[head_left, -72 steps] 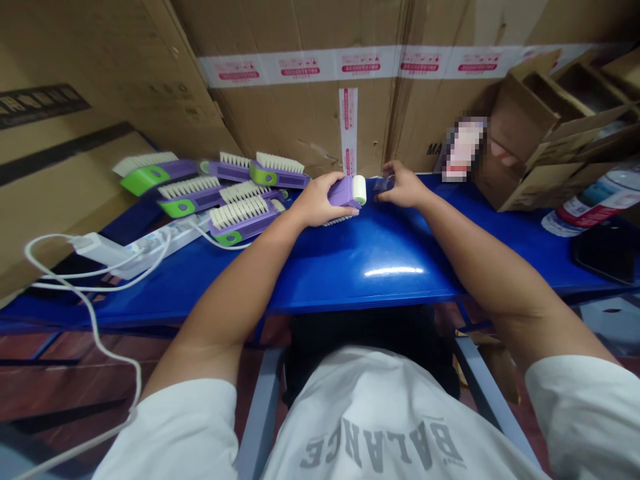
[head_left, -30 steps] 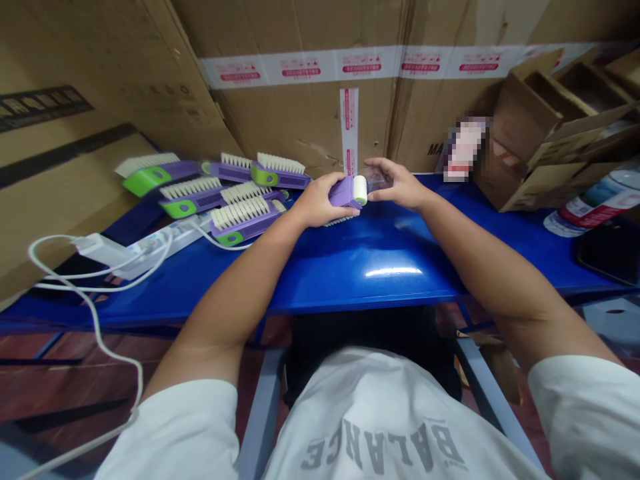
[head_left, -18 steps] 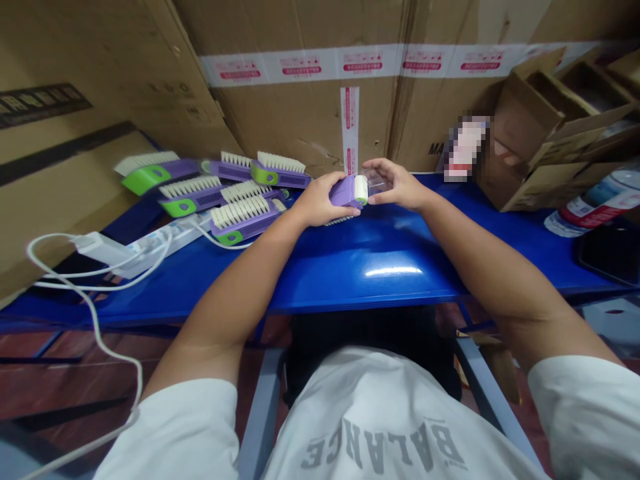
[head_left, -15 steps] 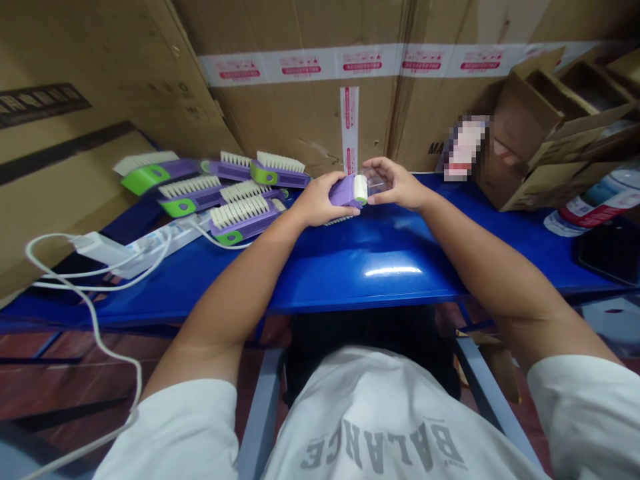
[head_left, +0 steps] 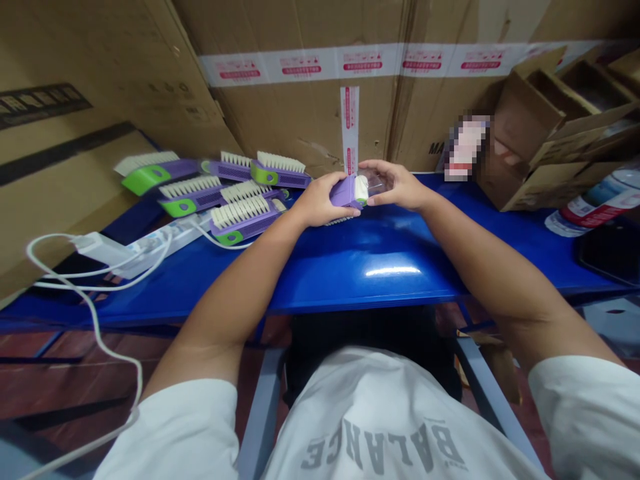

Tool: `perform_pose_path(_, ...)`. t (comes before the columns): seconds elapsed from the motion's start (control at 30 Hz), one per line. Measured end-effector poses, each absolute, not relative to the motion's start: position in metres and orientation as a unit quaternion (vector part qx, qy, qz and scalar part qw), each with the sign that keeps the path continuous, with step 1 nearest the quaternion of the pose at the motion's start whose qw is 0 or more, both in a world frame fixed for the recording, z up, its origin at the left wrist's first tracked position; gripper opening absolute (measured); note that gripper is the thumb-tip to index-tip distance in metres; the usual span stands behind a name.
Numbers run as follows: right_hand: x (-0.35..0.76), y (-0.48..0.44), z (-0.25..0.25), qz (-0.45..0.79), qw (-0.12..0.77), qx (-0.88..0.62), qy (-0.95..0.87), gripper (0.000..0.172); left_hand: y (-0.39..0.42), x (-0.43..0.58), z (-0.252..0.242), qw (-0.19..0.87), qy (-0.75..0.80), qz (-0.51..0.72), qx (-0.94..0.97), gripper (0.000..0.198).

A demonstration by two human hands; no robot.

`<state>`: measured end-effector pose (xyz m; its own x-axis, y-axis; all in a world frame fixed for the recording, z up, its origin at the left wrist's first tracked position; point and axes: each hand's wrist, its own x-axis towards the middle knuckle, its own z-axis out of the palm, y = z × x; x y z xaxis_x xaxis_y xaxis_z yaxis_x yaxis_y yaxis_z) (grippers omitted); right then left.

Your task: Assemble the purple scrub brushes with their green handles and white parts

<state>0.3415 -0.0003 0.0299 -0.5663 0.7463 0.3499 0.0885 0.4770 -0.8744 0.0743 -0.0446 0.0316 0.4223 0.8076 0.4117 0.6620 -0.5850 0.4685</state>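
My left hand (head_left: 319,201) is wrapped round a purple brush (head_left: 343,193) with green trim, seen nearly end-on, its pale bristles facing right. From the other side, my right hand (head_left: 399,187) pinches a clear plastic piece (head_left: 376,183), with thumb and fingers curved round it. This transparent piece lies right against the bristle end; whether it fits over the bristles I cannot tell. Several more purple and green brushes (head_left: 240,212) with cream bristles lie in a heap to the left. Under my left hand a strip of other bristles (head_left: 340,220) peeks out.
A white power strip (head_left: 150,250) with cables lies on the blue table (head_left: 370,253) at left. Large cardboard boxes (head_left: 300,107) stand behind. Small open cartons (head_left: 540,133), a labelled bottle (head_left: 595,200) and a dark phone-like object (head_left: 613,253) are at right.
Both hands stay almost in place. The clear plastic piece and my right fingers have shifted slightly left, closer to the brush, and the bristle end looks a little tilted.
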Motion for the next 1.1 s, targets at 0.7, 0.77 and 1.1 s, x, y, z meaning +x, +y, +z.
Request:
perform_pose_path(0.7,0.3382,-0.0022,0.0322,0.414,0.396,-0.279,-0.771,0.112,-0.0463,0.0751,0.0333,0.113,0.439,0.302,0.838,0.090)
perform_pose_path(0.77,0.3378,-0.0017,0.0318,0.415,0.396,-0.278,-0.770,0.111,-0.0469,0.0751,0.0338,0.115,0.439,0.304,0.837,0.090)
perform_pose_path(1.1,0.3405,0.0016,0.0288,0.417,0.390,-0.260,-0.779,0.105,-0.0409,0.0738,0.0282,0.116,0.411,0.320,0.845,0.092)
